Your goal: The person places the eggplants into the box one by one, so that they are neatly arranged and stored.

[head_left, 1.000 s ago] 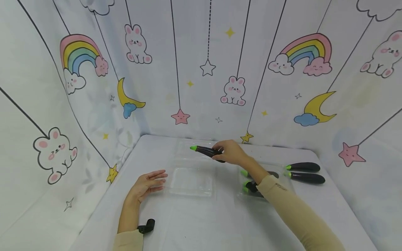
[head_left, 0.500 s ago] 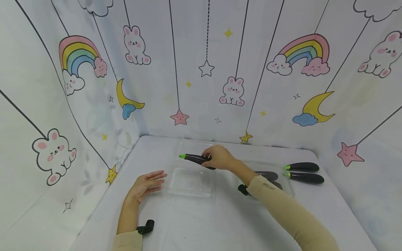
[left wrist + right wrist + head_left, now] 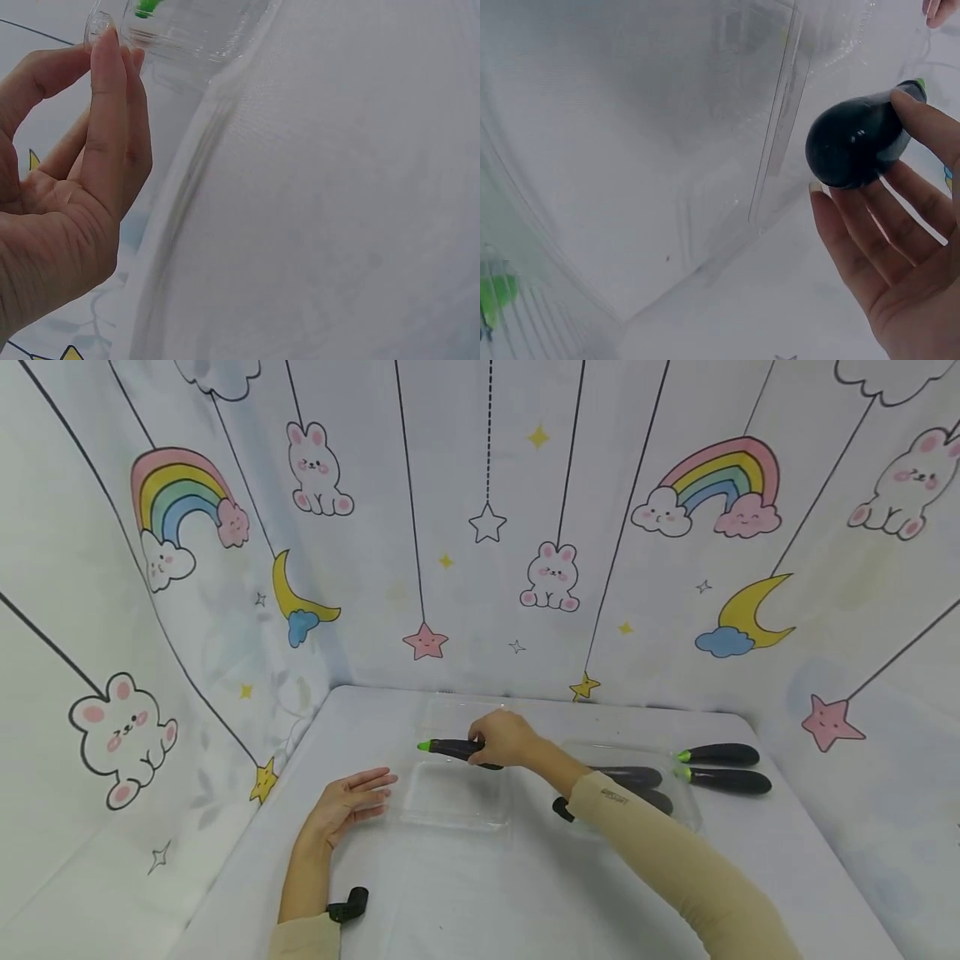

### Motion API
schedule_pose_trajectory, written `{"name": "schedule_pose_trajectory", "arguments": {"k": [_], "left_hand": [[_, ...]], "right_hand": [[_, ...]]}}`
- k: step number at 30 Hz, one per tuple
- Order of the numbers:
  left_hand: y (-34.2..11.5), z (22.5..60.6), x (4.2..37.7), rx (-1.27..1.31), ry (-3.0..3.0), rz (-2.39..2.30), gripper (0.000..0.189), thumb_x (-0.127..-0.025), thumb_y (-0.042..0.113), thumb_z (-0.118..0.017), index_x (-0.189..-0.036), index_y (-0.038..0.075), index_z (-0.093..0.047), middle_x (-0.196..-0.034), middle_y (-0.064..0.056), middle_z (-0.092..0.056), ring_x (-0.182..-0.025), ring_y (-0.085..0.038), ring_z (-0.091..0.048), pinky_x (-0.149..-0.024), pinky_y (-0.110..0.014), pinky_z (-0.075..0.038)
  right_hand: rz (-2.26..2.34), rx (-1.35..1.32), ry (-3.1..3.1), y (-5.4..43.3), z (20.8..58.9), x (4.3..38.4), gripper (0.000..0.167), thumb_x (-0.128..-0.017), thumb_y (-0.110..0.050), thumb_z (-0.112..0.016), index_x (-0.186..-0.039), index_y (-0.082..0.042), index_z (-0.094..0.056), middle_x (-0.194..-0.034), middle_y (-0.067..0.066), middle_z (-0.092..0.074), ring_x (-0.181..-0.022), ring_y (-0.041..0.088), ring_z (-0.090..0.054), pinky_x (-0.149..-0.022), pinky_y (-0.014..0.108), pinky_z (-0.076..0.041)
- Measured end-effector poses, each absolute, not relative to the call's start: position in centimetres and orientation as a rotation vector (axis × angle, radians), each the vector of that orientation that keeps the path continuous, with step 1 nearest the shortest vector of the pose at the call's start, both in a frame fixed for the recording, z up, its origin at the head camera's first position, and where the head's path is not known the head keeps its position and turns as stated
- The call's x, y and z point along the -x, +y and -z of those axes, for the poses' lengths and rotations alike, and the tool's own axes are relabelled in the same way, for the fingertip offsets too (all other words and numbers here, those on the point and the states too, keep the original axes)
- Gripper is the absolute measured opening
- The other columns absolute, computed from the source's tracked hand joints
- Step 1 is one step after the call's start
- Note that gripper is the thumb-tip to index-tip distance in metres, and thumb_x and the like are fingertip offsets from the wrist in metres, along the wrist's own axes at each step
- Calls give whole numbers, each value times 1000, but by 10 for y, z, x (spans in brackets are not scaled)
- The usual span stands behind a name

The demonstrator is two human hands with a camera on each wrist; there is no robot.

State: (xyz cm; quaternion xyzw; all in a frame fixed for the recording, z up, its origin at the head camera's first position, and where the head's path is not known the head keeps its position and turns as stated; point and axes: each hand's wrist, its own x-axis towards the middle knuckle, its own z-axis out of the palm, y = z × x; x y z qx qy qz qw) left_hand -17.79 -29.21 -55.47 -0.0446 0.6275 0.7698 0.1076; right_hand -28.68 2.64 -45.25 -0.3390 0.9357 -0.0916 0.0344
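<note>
My right hand [image 3: 504, 737] holds a dark purple eggplant [image 3: 450, 747], thumb on one side and fingers beneath. The eggplant lies nearly level over the back of an open clear plastic box [image 3: 450, 823], its green stem end pointing left. In the right wrist view, the rounded end of the eggplant [image 3: 847, 146] faces the camera. Straight, slightly spread fingers put my left hand [image 3: 348, 802] at the box's left edge. In the left wrist view, those fingertips are right at the clear rim [image 3: 180, 49], and a green stem [image 3: 146, 7] shows through the plastic.
A second clear box [image 3: 693, 814] on the right contains eggplants [image 3: 651, 799], partly hidden by my right sleeve. Two more eggplants [image 3: 727, 781] lie on the white table beyond it. The open box's clear lid [image 3: 461, 712] lies behind it. A patterned curtain [image 3: 487, 610] borders the table.
My right hand has carried the eggplant left and toward me, from above the lid to the back of the open box. My left hand has stayed at the box's edge.
</note>
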Motion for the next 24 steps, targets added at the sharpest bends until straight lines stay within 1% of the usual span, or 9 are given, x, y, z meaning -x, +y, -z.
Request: {"name": "schedule_pose_trajectory", "arguments": {"k": [3,8,10,13,16,22,24], "left_hand": [[-292,555,178,144,1847,-2270,66,-91,-2,-76,-150,-8,-48,-136,-15,-68,-122,-29,-66,-88,-34,-62],[-294,554,178,136,1844,-2282,65,-91,-3,-75,-150,-7,-49,-137,-15,-67,-125,-30,-65,-89,-34,-61],[-294,554,178,123,1842,-2284,64,-92,-4,-74,-150,-7,-48,-138,-15,-67,-126,-30,-64,-89,-34,-61],[-294,554,178,112,1839,-2284,64,-92,-3,-74,-151,-7,-48,-139,-15,-66,-127,-31,-63,-91,-34,-61],[-294,553,178,105,1839,-2283,65,-93,-2,-74,-152,-7,-47,-140,-16,-66,-128,-31,-63,-91,-34,-61],[-292,555,177,119,1836,-2290,64,-93,-2,-74,-151,-7,-47,-139,-16,-66,-126,-31,-64,-90,-34,-61],[-291,556,178,122,1835,-2291,64,-93,-2,-75,-151,-7,-48,-138,-15,-67,-126,-30,-64,-90,-34,-61]], "right_hand": [[216,1056,2871,20,452,286,37,-85,-43,-87,-111,-18,-80,-94,-6,-76,-91,13,-65,-81,34,-55],[96,1068,2849,8,457,287,35,-86,-45,-85,-110,-20,-80,-87,-10,-71,-88,12,-61,-73,31,-53],[43,1074,2841,4,461,287,35,-86,-45,-85,-111,-20,-80,-89,-10,-71,-89,12,-61,-72,30,-52],[-52,1097,2845,1,466,289,36,-86,-46,-85,-112,-21,-80,-95,-9,-74,-92,12,-63,-74,29,-54],[-163,1138,2856,-1,472,289,36,-88,-47,-83,-112,-21,-80,-99,-7,-75,-91,11,-63,-75,28,-55],[-356,1179,2873,-5,482,285,33,-90,-50,-79,-103,-21,-76,-92,-6,-72,-80,9,-60,-71,28,-55],[-431,1194,2876,-5,487,284,34,-91,-52,-78,-104,-21,-75,-93,-6,-72,-80,9,-62,-71,27,-55]]}}
